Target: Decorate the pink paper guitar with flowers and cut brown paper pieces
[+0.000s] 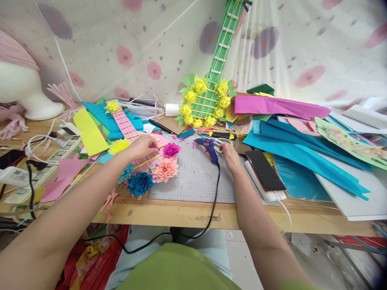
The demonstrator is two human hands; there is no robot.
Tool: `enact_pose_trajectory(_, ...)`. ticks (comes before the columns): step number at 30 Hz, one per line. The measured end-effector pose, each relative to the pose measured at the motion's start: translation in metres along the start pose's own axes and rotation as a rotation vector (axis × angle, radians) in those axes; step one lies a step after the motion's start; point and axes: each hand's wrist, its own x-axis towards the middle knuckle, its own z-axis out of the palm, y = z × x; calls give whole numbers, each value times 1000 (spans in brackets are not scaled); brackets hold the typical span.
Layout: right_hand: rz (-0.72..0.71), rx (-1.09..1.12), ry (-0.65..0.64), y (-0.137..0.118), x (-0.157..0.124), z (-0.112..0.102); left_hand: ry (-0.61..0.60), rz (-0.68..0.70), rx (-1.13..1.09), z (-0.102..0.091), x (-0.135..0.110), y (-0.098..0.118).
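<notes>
My left hand [144, 146] is over the body of a pink paper guitar [123, 123], its fingers curled together in a pinch; what they hold, if anything, is hidden. Paper flowers ring the guitar's body: a magenta one [171, 150], a peach one [165, 170], a dark blue one [140, 183] and a yellow one [119, 146]. Yellow sticks and thin white strings cross its front. To the right, my right hand [230, 156] has its fingers closed at a coil of white cord [220, 141]. Just left of it, a blue glue gun [208, 147] lies on the grey cutting mat [193, 183].
A green paper guitar [222, 52] with yellow roses leans against the flowered curtain. A phone [265, 170] rests on a white box at right, beside blue paper [305, 149]. A power strip [54, 163] lies at left. The glue gun's black cable [215, 201] drops over the table edge.
</notes>
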Motion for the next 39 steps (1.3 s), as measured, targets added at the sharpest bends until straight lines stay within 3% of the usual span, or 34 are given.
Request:
enact_pose_trajectory(3,-115,42,-38,-4,-1,10,56,-84,-177,-1,-4,4)
enact_pose_trajectory(9,-3,11,-81,-17,-3,32,46,-122,-451,4,-3,12)
enact_pose_trajectory(18,82,-42,-73,-19,-3,38,90,-190,-227,0,-8,14)
enact_pose_trajectory(29,55,-54,-90,-16,-2,38,51,-241,-359,2,-5,-5)
enact_pose_trajectory(39,109,-14,-69,-23,-1,34,205,-316,-418,-1,-8,4)
